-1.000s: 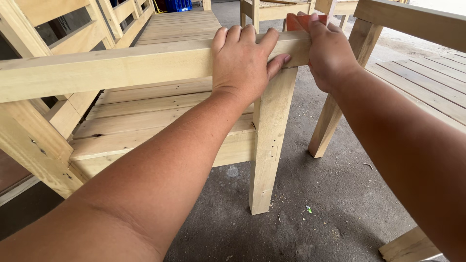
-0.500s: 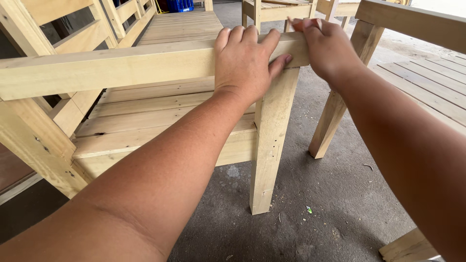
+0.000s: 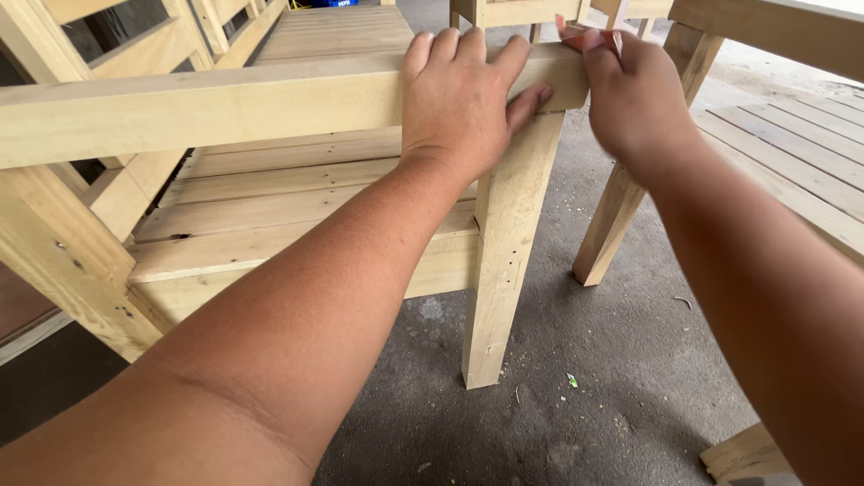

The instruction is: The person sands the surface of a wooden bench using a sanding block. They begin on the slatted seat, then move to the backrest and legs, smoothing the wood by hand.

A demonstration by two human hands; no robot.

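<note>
Head view: left hand (image 3: 463,99) lies flat, palm down, on the wooden rail (image 3: 225,103). Right hand (image 3: 630,94), just beside it at the rail's end, pinches reddish sandpaper (image 3: 585,38), having shifted slightly along the end; sanding apparently continues.

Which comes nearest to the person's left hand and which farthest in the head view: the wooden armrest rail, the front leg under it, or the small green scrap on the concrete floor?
1. Wooden armrest rail: directly under the left hand, touching it.
2. Front leg: just below the hand, running down to the floor.
3. Green scrap: on the concrete floor, right of the leg's foot.
</note>
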